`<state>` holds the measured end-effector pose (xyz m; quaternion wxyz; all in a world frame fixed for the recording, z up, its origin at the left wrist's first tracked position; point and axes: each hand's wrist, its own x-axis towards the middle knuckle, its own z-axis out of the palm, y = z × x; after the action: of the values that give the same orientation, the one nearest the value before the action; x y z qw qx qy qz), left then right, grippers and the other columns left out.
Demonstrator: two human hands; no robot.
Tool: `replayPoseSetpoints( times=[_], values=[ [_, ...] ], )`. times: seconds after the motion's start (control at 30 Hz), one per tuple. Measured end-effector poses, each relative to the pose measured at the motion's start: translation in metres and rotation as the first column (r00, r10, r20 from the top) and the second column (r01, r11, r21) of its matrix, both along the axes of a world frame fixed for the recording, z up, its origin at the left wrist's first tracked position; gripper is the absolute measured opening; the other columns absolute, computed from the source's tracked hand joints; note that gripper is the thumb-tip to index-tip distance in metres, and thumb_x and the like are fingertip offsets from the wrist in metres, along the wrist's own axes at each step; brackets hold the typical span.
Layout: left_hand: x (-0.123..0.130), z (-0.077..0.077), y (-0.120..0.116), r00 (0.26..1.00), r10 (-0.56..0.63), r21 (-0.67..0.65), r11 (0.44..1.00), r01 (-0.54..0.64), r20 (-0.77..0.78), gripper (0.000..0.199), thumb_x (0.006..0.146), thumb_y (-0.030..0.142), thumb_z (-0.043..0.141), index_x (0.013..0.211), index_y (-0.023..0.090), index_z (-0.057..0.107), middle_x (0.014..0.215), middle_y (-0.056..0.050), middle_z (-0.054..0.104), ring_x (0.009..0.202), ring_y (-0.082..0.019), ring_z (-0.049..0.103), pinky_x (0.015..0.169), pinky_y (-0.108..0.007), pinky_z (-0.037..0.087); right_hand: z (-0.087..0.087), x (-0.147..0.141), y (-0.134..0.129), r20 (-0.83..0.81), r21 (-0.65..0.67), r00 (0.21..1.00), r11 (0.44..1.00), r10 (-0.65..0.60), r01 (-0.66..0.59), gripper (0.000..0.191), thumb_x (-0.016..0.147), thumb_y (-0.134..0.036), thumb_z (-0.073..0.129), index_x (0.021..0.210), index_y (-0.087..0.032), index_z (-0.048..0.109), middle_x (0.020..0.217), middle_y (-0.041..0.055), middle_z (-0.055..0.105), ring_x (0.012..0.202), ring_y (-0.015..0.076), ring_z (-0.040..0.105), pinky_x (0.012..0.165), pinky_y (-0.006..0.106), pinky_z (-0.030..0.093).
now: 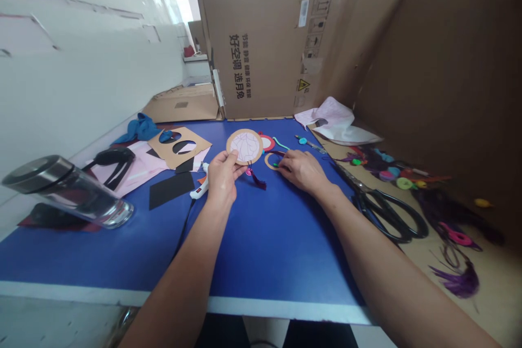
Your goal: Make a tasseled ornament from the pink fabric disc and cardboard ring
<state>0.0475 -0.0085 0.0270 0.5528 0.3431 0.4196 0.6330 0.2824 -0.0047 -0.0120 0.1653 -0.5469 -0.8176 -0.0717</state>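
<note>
My left hand (pixel 222 178) is shut on the edge of a cardboard ring (pixel 244 147) filled with pale pink webbing. A dark tassel (pixel 256 180) with a pink bead hangs below that ring. My right hand (pixel 302 169) pinches a smaller cardboard ring (pixel 269 161) with a green bit at its edge, and a dark cord runs from there. Just beyond sit a red ring (pixel 266 142) and a teal curved piece (pixel 280 143). A white hot glue gun (pixel 199 187) lies beside my left wrist.
On the blue table (pixel 261 261) lie a cardboard stencil (pixel 175 147), black paper (pixel 171 190), a glass tumbler (pixel 69 193) and a blue cloth (pixel 138 128). Large black scissors (pixel 387 213) rest on a cardboard sheet (pixel 460 293) with beads and feathers. Cardboard boxes stand behind.
</note>
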Motion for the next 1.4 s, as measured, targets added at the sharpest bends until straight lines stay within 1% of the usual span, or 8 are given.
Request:
replayPoseSetpoints(
  times=[0.27, 0.47, 0.7, 0.83, 0.93, 1.03, 1.27, 1.4],
  values=[
    [0.000, -0.001, 0.000, 1.000, -0.002, -0.007, 1.000, 0.002, -0.008, 0.025, 0.079, 0.034, 0.084, 0.087, 0.019, 0.067, 0.089, -0.007, 0.079, 0.074, -0.018, 0.074, 0.074, -0.032, 0.059, -0.002, 0.001, 0.002, -0.080, -0.071, 0.996, 0.997, -0.036, 0.030, 0.020, 0.101, -0.039, 0.066, 0.107, -0.025, 0.079, 0.115, 0.0089, 0.073, 0.107, 0.0269, 0.064, 0.082, 0.037, 0.042],
    [0.001, 0.001, -0.001, 1.000, -0.010, -0.022, 1.000, 0.009, -0.007, 0.024, 0.078, 0.033, 0.084, 0.083, 0.019, 0.064, 0.087, -0.006, 0.079, 0.072, -0.017, 0.073, 0.073, -0.031, 0.059, -0.001, 0.000, 0.001, -0.065, -0.061, 0.996, 0.997, -0.054, 0.050, 0.018, 0.101, -0.037, 0.066, 0.098, -0.024, 0.078, 0.109, 0.0097, 0.072, 0.101, 0.0263, 0.064, 0.082, 0.037, 0.042],
    [0.002, -0.001, -0.001, 1.000, -0.005, -0.026, 1.000, 0.004, -0.019, 0.025, 0.078, 0.034, 0.083, 0.082, 0.020, 0.063, 0.086, -0.006, 0.078, 0.072, -0.017, 0.073, 0.074, -0.031, 0.058, 0.001, -0.006, -0.001, -0.067, -0.064, 0.997, 0.997, -0.049, 0.045, 0.020, 0.102, -0.029, 0.058, 0.098, -0.023, 0.077, 0.108, 0.0106, 0.072, 0.101, 0.0263, 0.064, 0.085, 0.038, 0.043],
    [0.001, -0.001, 0.001, 1.000, 0.007, -0.036, 0.999, -0.008, -0.007, 0.021, 0.079, 0.031, 0.082, 0.083, 0.019, 0.065, 0.085, -0.006, 0.079, 0.072, -0.017, 0.073, 0.072, -0.030, 0.058, 0.004, 0.003, -0.001, -0.150, -0.050, 0.979, 0.990, -0.137, 0.131, 0.026, 0.104, -0.025, 0.053, 0.104, -0.022, 0.078, 0.109, 0.0112, 0.073, 0.103, 0.0263, 0.065, 0.084, 0.036, 0.044],
    [0.001, -0.002, 0.001, 1.000, 0.003, -0.024, 1.000, -0.003, -0.006, 0.022, 0.078, 0.032, 0.082, 0.084, 0.019, 0.066, 0.085, -0.007, 0.079, 0.072, -0.018, 0.073, 0.072, -0.031, 0.058, 0.007, 0.014, -0.003, -0.206, -0.057, 0.940, 0.963, -0.271, 0.265, 0.025, 0.103, -0.034, 0.056, 0.107, -0.023, 0.078, 0.111, 0.0109, 0.074, 0.103, 0.0279, 0.067, 0.081, 0.036, 0.045],
    [0.001, -0.002, 0.001, 1.000, -0.003, -0.020, 1.000, 0.002, -0.007, 0.024, 0.077, 0.034, 0.084, 0.086, 0.019, 0.067, 0.087, -0.007, 0.079, 0.073, -0.018, 0.074, 0.072, -0.031, 0.058, 0.007, 0.020, -0.006, -0.229, -0.126, 0.897, 0.926, -0.377, 0.357, 0.031, 0.101, -0.046, 0.059, 0.114, -0.024, 0.077, 0.115, 0.0112, 0.074, 0.103, 0.0299, 0.069, 0.078, 0.037, 0.046],
    [0.002, -0.001, -0.002, 1.000, -0.001, -0.020, 1.000, 0.001, -0.003, 0.029, 0.076, 0.035, 0.086, 0.079, 0.020, 0.060, 0.083, -0.005, 0.077, 0.070, -0.017, 0.072, 0.071, -0.030, 0.057, -0.001, 0.019, -0.004, -0.133, -0.188, 0.888, 0.891, -0.439, 0.413, 0.054, 0.092, -0.066, 0.067, 0.119, -0.021, 0.077, 0.119, 0.0188, 0.070, 0.106, 0.0344, 0.069, 0.083, 0.041, 0.051],
    [0.003, 0.001, -0.004, 1.000, -0.004, -0.028, 1.000, 0.003, -0.011, 0.027, 0.077, 0.033, 0.085, 0.080, 0.019, 0.062, 0.084, -0.005, 0.078, 0.070, -0.017, 0.072, 0.070, -0.030, 0.058, 0.001, 0.020, -0.001, -0.137, -0.248, 0.871, 0.867, -0.473, 0.432, 0.057, 0.087, -0.070, 0.069, 0.116, -0.021, 0.076, 0.119, 0.0171, 0.070, 0.106, 0.0328, 0.069, 0.084, 0.040, 0.052]
  ],
)
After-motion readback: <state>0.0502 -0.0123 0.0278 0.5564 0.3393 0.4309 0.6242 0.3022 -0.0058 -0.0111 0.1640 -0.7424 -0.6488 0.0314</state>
